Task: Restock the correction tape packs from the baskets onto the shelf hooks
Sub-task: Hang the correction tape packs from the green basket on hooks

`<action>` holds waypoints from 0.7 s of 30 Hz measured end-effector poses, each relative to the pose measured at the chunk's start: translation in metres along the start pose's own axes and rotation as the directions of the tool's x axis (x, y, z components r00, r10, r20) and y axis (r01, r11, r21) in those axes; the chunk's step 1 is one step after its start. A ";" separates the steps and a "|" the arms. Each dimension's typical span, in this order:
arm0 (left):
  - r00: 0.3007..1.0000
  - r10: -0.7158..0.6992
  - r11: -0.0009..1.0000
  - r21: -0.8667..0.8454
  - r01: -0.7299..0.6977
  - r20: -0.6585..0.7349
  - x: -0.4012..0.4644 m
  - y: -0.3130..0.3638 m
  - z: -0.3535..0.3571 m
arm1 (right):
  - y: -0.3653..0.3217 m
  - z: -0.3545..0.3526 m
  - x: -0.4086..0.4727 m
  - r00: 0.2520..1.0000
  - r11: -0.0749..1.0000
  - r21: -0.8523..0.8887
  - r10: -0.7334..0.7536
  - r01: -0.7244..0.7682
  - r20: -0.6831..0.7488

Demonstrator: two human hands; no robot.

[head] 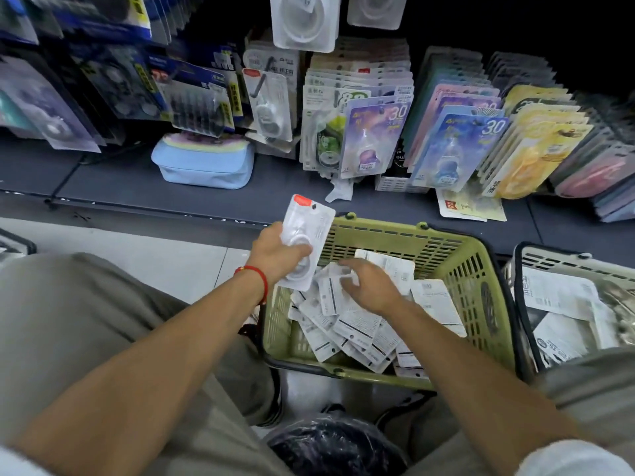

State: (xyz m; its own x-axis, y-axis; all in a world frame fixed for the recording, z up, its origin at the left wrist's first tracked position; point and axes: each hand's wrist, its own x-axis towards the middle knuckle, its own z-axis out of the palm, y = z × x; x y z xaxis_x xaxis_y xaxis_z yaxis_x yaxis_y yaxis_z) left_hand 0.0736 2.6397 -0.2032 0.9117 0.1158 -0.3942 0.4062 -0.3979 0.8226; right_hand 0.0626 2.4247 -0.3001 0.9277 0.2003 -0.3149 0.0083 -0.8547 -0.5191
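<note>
I am looking down at a dark grey shop shelf [144,180] running low above a pale tiled floor [165,259], with rows of glossy carded packs hanging from hooks behind it. A soft pale-blue fabric pouch [204,164] is lying on the shelf, and purple and blue cards marked 30 [374,139] are hanging beside yellow ones [536,156].

My left hand [278,255], with a red cord bracelet [257,280] at the wrist, is gripping a white clear-blister correction tape pack with a red corner tab [307,242], holding it tilted above the near-left rim of the olive-green slotted plastic basket [457,266]. My right hand [372,285] is reaching into that basket, fingers curling onto the heap of flat white packs [354,328] lying back-side up; I cannot tell whether it is pinching one. A pale grey plastic basket [563,262] is sitting just to the right, holding more white cards. A crinkled black plastic bag [333,444] is lying between my knees.
</note>
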 end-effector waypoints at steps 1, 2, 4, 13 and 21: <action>0.999 -0.032 0.998 -0.060 0.030 -0.035 0.002 -0.001 -0.006 | 0.008 0.019 -0.003 0.986 0.975 -0.214 -0.030 0.066 0.166; 0.997 -0.056 0.992 -0.114 0.050 -0.052 0.004 -0.003 -0.010 | 0.013 0.036 -0.006 0.960 0.931 -0.346 -0.019 0.119 0.280; 0.995 -0.086 0.983 -0.169 0.075 -0.056 0.003 -0.005 -0.014 | 0.017 0.059 -0.012 0.952 0.911 -0.400 0.028 0.100 0.304; 0.998 -0.056 0.996 -0.068 0.055 -0.010 0.001 0.000 0.011 | 0.000 -0.021 -0.024 0.965 0.962 0.271 0.108 -0.041 -0.237; 0.943 -0.049 0.983 -0.153 0.105 0.329 -0.021 -0.005 0.038 | -0.035 -0.041 -0.008 0.907 0.361 0.932 0.389 0.010 -0.160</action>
State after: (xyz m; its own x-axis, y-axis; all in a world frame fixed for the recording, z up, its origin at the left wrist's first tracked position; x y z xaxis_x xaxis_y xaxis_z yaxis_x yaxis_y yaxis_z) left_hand 0.0498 2.6044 -0.2147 0.8195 -0.1703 -0.5472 0.5041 -0.2400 0.8297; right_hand 0.0699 2.4332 -0.2464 0.9047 -0.2274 -0.3604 -0.3360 0.1395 -0.9315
